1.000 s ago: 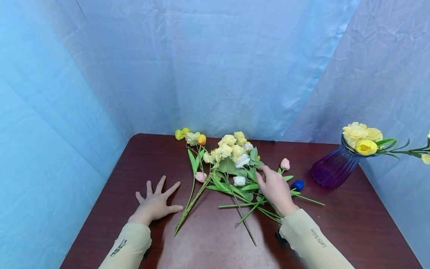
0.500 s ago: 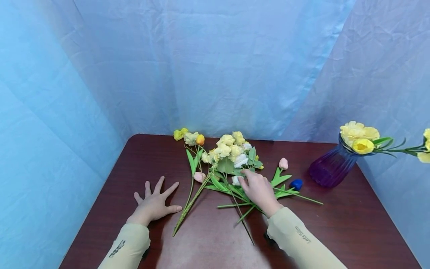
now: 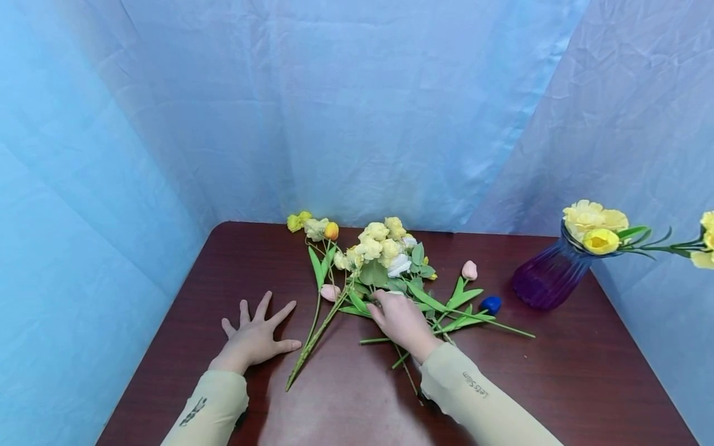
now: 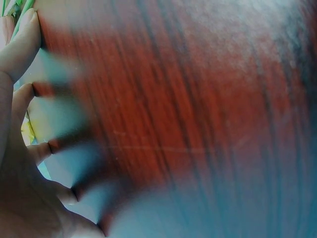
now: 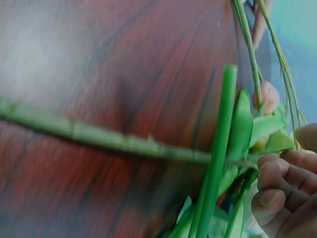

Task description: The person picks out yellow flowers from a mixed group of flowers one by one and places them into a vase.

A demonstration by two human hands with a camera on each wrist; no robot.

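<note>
My left hand [image 3: 252, 339] rests on the table with fingers spread, left of a long pale-green stem [image 3: 312, 347]. Over the middle of a flower pile hovers my right hand [image 3: 403, 323], its fingers bent loosely above green leaves. The right wrist view shows a gap between its thumb and fingers [image 5: 271, 198], close to a thin jointed stem [image 5: 99, 134] and a thick green stem [image 5: 223, 134]. Pale yellow blooms [image 3: 372, 246] and a white flower [image 3: 398, 265] lie just beyond that hand. A pink tulip [image 3: 330, 292] lies to its left; another white bloom is mostly hidden beneath it.
A blue-purple glass vase [image 3: 549, 275] stands tilted-looking at the right, holding yellow flowers [image 3: 595, 222] and a stem reaching rightward. A blue tulip [image 3: 491, 304] and a second pink tulip [image 3: 469, 270] lie nearer. An orange tulip [image 3: 331, 231] lies near the back edge.
My right hand has moved left across the pile, from the leaves by the blue tulip to the middle, uncovering green leaves and stems. My left hand stays in place.
</note>
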